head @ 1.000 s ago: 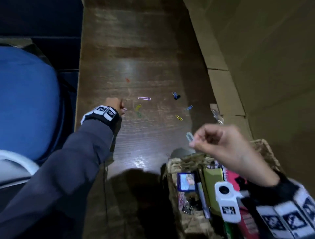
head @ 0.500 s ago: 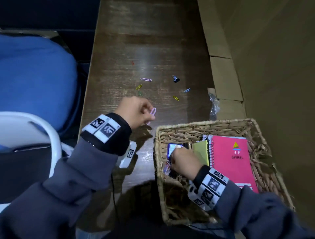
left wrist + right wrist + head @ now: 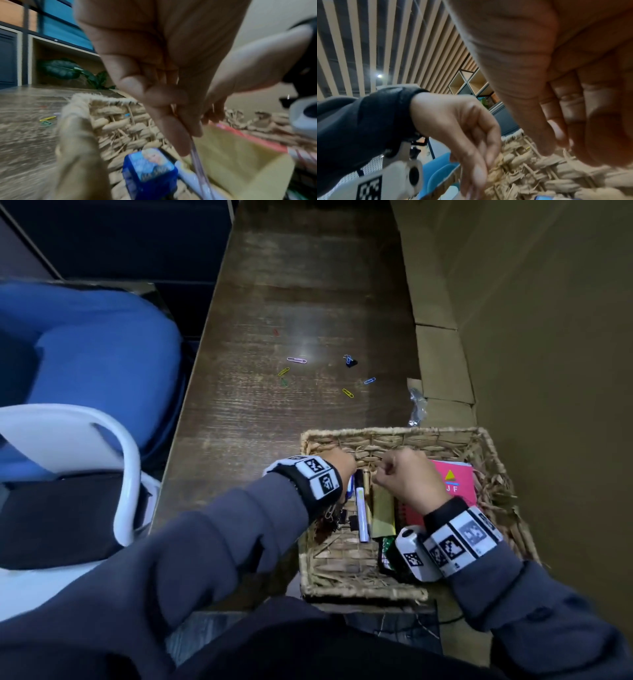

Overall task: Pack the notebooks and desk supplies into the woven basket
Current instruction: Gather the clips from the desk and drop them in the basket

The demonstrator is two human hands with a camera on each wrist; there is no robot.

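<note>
1. We see both hands over the woven basket (image 3: 394,433), which sits at the near end of the wooden desk (image 3: 308,285), close to its right edge.
2. Our left hand (image 3: 337,465) hangs over the basket's far left corner. In the left wrist view its thumb and forefinger are pressed together on a pale pink paper clip (image 3: 199,166), which dangles from the fingertips (image 3: 178,147) down into the basket, just beside a small blue sharpener (image 3: 150,170) with a printed picture on top.
3. Our right hand (image 3: 407,477) is over the middle of the basket with its fingers curled in and the thumb against them. We see nothing in it; the right wrist view shows only the curled fingers (image 3: 565,108) above the weave.
4. Inside the basket, a white marker (image 3: 362,515) lies beside a yellow-green notepad (image 3: 383,513), and a pink spiral notebook (image 3: 455,484) lies to the right, partly under the right wrist. Black binder clips (image 3: 346,520) sit near the left wall.
5. Loose paper clips lie on the desk beyond the basket, well apart from both hands: a pink one (image 3: 296,360), a yellow one (image 3: 283,371), a green one (image 3: 284,382), another yellow one (image 3: 348,393), a blue one (image 3: 369,380) and a red one (image 3: 275,332).
6. A black binder clip (image 3: 349,361) lies among them.
7. A blue chair (image 3: 96,364) stands left of the desk.
</note>
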